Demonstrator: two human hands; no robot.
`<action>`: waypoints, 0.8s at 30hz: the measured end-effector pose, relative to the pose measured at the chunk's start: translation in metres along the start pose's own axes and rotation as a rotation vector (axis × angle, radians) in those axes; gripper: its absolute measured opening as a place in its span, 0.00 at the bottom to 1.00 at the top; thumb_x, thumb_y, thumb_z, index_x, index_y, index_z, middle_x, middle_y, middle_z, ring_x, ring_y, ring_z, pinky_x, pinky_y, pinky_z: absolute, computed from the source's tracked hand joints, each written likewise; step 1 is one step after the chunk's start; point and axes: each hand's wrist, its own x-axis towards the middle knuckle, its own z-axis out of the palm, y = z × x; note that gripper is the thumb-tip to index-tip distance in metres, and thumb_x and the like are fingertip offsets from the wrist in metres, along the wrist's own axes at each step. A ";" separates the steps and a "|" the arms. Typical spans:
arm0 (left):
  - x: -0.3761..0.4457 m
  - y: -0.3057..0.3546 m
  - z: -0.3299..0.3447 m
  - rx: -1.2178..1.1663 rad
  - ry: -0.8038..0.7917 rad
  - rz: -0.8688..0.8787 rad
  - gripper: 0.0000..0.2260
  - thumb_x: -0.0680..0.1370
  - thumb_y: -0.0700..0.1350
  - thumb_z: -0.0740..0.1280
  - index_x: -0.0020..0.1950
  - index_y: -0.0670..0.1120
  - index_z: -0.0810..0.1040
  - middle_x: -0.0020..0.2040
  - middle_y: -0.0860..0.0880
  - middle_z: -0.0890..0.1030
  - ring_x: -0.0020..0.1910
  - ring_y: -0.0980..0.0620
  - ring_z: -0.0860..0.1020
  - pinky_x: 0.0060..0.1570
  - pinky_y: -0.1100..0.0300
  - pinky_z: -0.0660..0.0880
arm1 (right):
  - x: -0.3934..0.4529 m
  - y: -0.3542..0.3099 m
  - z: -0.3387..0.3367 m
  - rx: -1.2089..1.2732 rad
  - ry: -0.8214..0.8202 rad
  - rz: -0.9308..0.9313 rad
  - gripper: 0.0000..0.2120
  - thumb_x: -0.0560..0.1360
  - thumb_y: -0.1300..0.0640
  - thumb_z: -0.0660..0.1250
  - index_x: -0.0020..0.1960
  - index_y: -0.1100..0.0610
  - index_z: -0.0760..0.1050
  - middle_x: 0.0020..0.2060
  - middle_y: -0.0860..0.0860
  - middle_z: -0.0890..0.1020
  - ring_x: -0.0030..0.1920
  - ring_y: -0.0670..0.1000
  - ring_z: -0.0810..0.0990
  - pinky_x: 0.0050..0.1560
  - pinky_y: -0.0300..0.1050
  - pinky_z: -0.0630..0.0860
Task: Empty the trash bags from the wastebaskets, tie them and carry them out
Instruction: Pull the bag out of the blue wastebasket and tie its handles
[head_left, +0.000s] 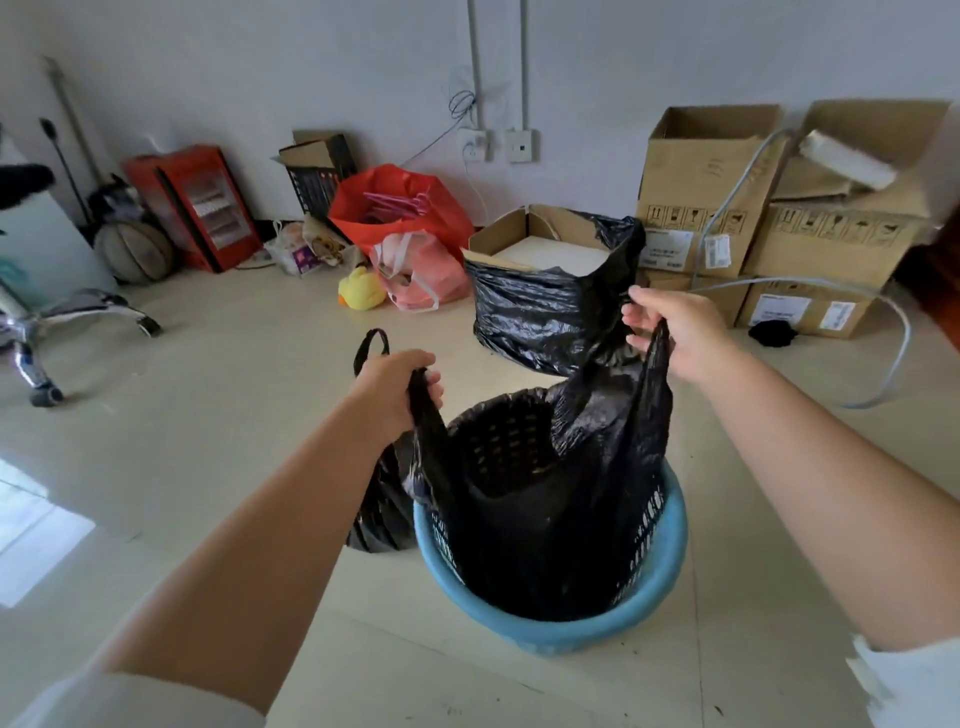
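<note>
Over the round blue plastic wastebasket (550, 631) on the floor, the left hand (395, 387) and right hand (675, 332) each hold a closed grip on a handle of the black plastic trash bag (524, 519). Bag partly lifted, apparently untied; tying and carrying out remain.

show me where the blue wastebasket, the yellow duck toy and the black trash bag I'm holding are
blue wastebasket (550, 631): head view, front of its rim.
yellow duck toy (360, 289): head view, middle of its body.
black trash bag (524, 530): head view, its front wall inside the basket.
</note>
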 end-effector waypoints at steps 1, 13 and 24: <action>-0.003 0.008 0.000 0.079 -0.026 -0.113 0.04 0.78 0.39 0.60 0.44 0.42 0.67 0.20 0.47 0.70 0.15 0.54 0.68 0.24 0.63 0.68 | -0.004 -0.012 0.005 0.009 -0.060 -0.022 0.10 0.74 0.61 0.65 0.34 0.56 0.72 0.24 0.46 0.81 0.37 0.45 0.76 0.41 0.42 0.73; -0.017 0.030 -0.053 -0.123 0.304 0.369 0.18 0.81 0.47 0.56 0.31 0.46 0.66 0.32 0.48 0.70 0.30 0.54 0.68 0.32 0.62 0.66 | -0.011 -0.034 -0.018 0.454 0.382 -0.120 0.16 0.80 0.55 0.55 0.33 0.55 0.64 0.29 0.50 0.67 0.38 0.50 0.77 0.64 0.51 0.74; -0.024 0.008 0.003 0.044 -0.188 0.389 0.16 0.80 0.41 0.60 0.35 0.47 0.58 0.24 0.52 0.61 0.17 0.61 0.59 0.15 0.71 0.55 | -0.037 -0.031 0.030 -0.150 0.111 -0.172 0.17 0.80 0.53 0.54 0.33 0.53 0.56 0.16 0.45 0.60 0.16 0.44 0.54 0.19 0.29 0.51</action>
